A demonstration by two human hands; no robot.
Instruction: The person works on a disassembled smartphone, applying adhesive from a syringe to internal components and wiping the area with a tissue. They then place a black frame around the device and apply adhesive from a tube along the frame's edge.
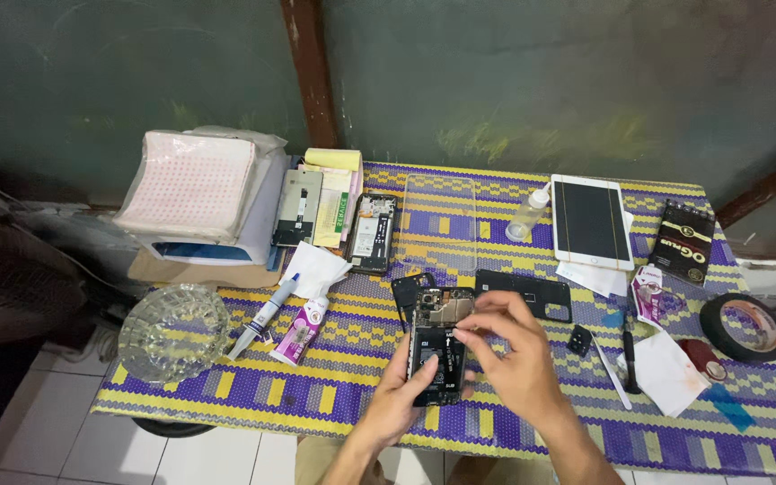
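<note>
An opened smartphone [437,346] with its back off, showing the black battery and circuit board, lies on the purple and yellow woven mat [334,395]. My left hand [401,395] grips its lower left edge. My right hand [509,355] hovers over its right side, fingertips touching the board area near the top of the battery. A black phone back frame [524,292] lies just beyond the phone, and a small black part [579,339] sits to the right of my right hand.
A glass bowl [172,330], a syringe [265,314] and a glue tube [301,330] lie at left. Behind are another opened phone [372,232], a glass sheet [440,222], a small bottle [529,214] and a white tablet [590,221]. Tools [628,355], tissue [666,368] and a tape roll [744,327] are at right.
</note>
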